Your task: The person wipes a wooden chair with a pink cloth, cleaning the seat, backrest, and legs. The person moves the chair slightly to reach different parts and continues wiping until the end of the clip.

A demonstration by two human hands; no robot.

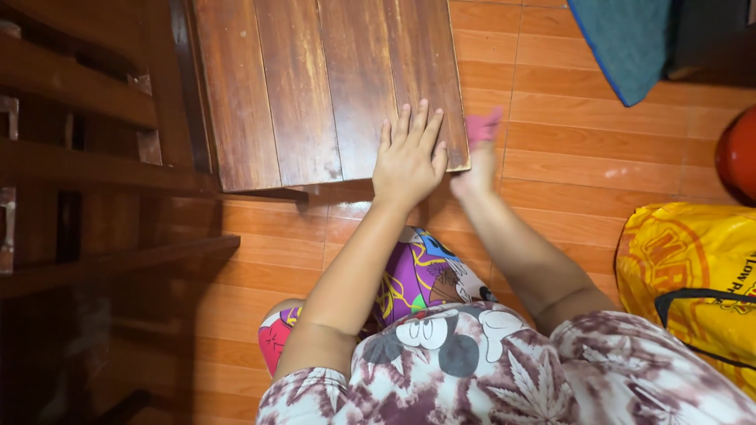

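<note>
**Hands at the corner of the wooden table**

Down at the near right corner of the glossy reddish-brown slatted wooden table (315,86), I see both hands at work. My view looks straight down over a patterned maroon-and-white shirt and colourful printed shorts.

I see the left hand (408,153) lying flat on the tabletop, palm down, fingers spread a little apart and holding nothing — it just presses on the last plank beside the edge.

I find the right hand (476,169) just off the table's right edge, touching that corner. It is closed around a small pink-red cloth (483,126), which sticks up above the fingers and rests against the side of the table. How tightly the fingers wrap it I cannot tell, since the back of the hand hides them.

Under everything lies an orange tiled floor (583,157). To the left stands dark wooden furniture with horizontal rails (87,157). At the right I see a yellow plastic sack with a black strap (693,267), a red rounded object (740,153) at the frame edge, and — further up — a teal mat with a blue border (626,43).
</note>
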